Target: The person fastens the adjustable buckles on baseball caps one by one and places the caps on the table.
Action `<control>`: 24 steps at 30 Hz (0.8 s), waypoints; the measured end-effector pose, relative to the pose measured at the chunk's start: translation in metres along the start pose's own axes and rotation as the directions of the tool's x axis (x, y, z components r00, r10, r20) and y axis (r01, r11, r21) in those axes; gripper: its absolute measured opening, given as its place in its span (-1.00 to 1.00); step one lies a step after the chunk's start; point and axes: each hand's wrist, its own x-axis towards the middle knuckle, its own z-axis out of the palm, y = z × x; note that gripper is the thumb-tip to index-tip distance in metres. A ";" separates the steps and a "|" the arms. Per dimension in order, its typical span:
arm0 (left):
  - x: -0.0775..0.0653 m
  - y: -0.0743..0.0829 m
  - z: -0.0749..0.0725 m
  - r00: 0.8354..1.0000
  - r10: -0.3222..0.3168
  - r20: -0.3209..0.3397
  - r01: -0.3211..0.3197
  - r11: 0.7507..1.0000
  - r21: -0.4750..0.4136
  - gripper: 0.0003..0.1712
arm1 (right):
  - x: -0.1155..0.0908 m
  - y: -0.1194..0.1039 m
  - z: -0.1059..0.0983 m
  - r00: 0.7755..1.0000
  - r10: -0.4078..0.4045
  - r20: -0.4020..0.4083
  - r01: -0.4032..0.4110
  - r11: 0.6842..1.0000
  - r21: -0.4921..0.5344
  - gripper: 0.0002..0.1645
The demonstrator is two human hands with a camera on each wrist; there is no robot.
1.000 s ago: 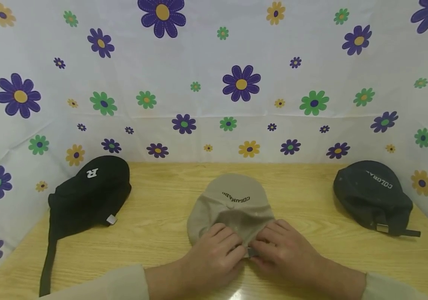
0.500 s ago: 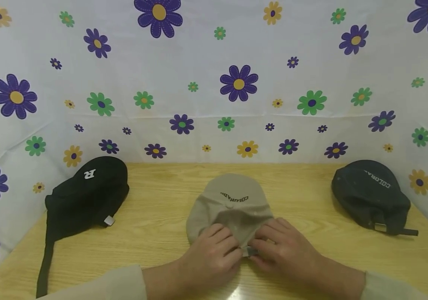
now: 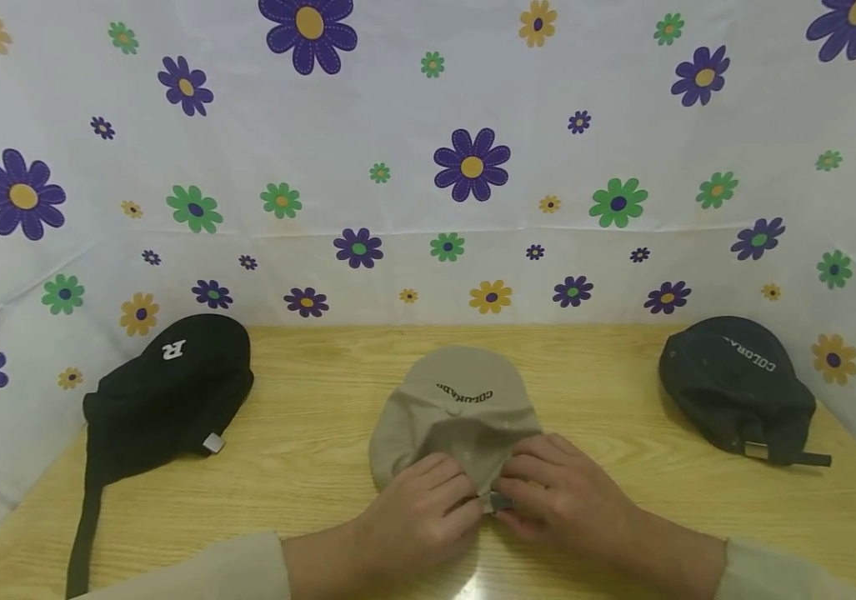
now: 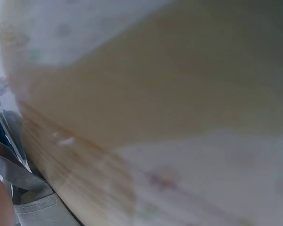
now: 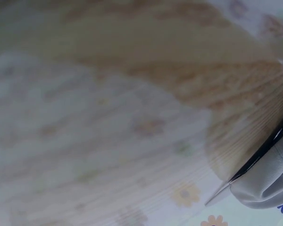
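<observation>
In the head view, a beige cap [image 3: 465, 375] with dark COLORADO lettering lies in the middle, its brim toward the back wall. Its rear strap and metal buckle [image 3: 501, 501] show between the two hands at the near edge. My left hand [image 3: 423, 512] has its fingers curled on the left side of that strap. Just right of the buckle, my right hand [image 3: 558, 492] pinches the other side; the fingertips of both are partly hidden. Grey-looking cap fabric fills the lower left corner of the left wrist view.
A black cap [image 3: 172, 408] with a white R lies on the left, its long strap trailing forward. To the right is a dark cap [image 3: 735, 392] with a buckle and short strap end. Both rest on the wood-grain table [image 3: 307, 433], before a flowered cloth [image 3: 367, 100].
The head view has drifted slightly, so everything sits a little further left. Both hands keep their hold at the beige cap's strap, with a bit more of the buckle showing between them.
</observation>
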 end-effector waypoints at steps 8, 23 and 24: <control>-0.002 0.001 0.000 1.000 0.004 0.002 -0.004 1.000 0.005 -0.83 | 0.000 -0.001 0.003 1.000 -0.015 -0.023 0.015 1.000 0.002 -0.74; 0.000 0.001 -0.002 0.999 -0.036 -0.012 0.036 0.999 0.011 -0.77 | 0.001 -0.002 0.001 0.999 -0.003 -0.042 0.003 1.000 -0.001 -0.84; 0.000 0.001 -0.001 0.999 -0.033 -0.019 0.033 0.999 0.019 -0.76 | 0.002 -0.002 0.001 0.999 -0.004 -0.042 0.004 1.000 0.002 -0.84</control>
